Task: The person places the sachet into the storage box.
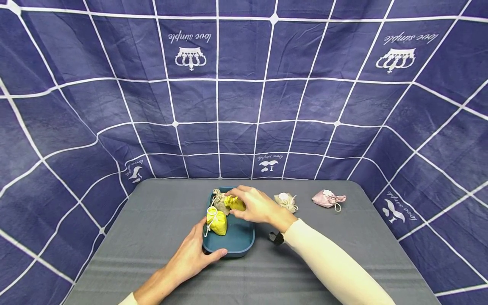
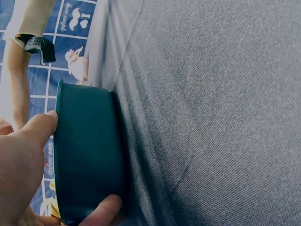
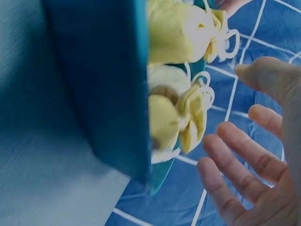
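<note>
Right wrist view: right hand [image 1: 254, 205] has fingers apart, just beside farther yellow drawstring pouch [image 3: 163, 117] inside blue tray [image 1: 236, 241] (head view overlaps them). Left hand [image 1: 192, 253] grips tray corner. Pouch ruffle-necked, white-corded.

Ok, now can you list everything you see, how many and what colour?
Tray: 1, blue, on table
Yellow pouches: 2, yellow, in tray
Inner pouch: at least 1, beige, in tray
Outer pouch: 1, beige, right of tray
Pink pouch: 1, pink, farthest right
Table: 1, grey, under tray
Patterned cloth: at least 1, blue-white, around table
Sleeves: 2, cream, bottom of head view
Black object: 1, black, by right sleeve
Left fingers: 1 hand, bare, gripping tray
Right fingers: 1 hand, bare, by yellow pouch
</note>
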Tool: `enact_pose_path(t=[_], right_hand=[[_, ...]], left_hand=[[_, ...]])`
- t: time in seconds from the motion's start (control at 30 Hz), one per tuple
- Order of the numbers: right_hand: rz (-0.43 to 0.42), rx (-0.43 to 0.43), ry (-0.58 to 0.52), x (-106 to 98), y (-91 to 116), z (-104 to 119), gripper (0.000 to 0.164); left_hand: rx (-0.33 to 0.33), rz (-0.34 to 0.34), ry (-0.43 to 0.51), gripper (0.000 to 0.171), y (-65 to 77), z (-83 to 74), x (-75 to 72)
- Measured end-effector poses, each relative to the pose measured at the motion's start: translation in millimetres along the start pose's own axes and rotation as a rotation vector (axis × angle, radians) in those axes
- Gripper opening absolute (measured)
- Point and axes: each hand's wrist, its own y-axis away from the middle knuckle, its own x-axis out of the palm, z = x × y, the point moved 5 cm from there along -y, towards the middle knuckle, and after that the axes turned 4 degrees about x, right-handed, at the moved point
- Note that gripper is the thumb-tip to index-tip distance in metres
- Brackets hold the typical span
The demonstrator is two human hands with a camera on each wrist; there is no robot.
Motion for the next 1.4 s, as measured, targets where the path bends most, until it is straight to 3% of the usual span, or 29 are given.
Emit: enact_pose_path(t=[0.27,0.47,0.73,1.0,1.4], right_hand=[[-0.02,0.046,-0.029,-8.8,16.4,-25.2,0.052],[-0.049,0.11,-0.023,-17.2,32.5,-46.5,0.051],[-0.079,0.163,0.006,-26.8,52.7,-77.0,0.05],[-0.091,0.26,0.031,-33.9,70.2,-102.1,0.051],[-0.102,0.306,0.058,-38.9,90.3,-132.1,0.056]], left_hand=[[0.029,-0.039,0.038,0.123,2.0,0.0,0.5],[0.057,-0.064,0.022,0.104,1.8,-1.6,0.9],[-0.007,-0.044,0.004,0.082,4.6,-0.2,1.8],[-0.031,-0.048,0.01,0.081,5.3,1.2,1.0],[-0.046,-0.039,0.017,0.082,5.5,1.3,1.3]])
